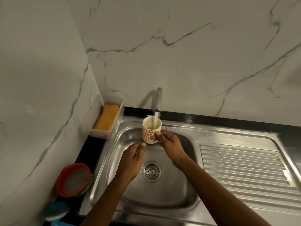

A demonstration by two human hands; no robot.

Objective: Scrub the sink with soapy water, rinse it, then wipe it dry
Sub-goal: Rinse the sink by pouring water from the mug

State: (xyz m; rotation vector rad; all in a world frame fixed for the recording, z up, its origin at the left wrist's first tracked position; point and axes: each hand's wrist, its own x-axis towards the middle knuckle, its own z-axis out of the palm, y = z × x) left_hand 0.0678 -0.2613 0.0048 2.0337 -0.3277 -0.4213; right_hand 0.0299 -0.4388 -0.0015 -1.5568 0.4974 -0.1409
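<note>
A steel sink (177,190) with a round drain (151,171) fills the middle of the view. My right hand (169,144) holds a white mug (150,128) with red flower marks upright over the basin, under the tap (157,101). A thin stream of water runs from the tap into the mug. My left hand (132,160) hovers just below and left of the mug, fingers loosely bent, holding nothing.
A ribbed draining board (244,168) lies right of the basin. A clear plastic box (91,123) with an orange cloth (106,117) stands at the back left. On the left counter sit a red-rimmed strainer (73,180) and a blue scrubber (57,211). Marble walls rise behind and left.
</note>
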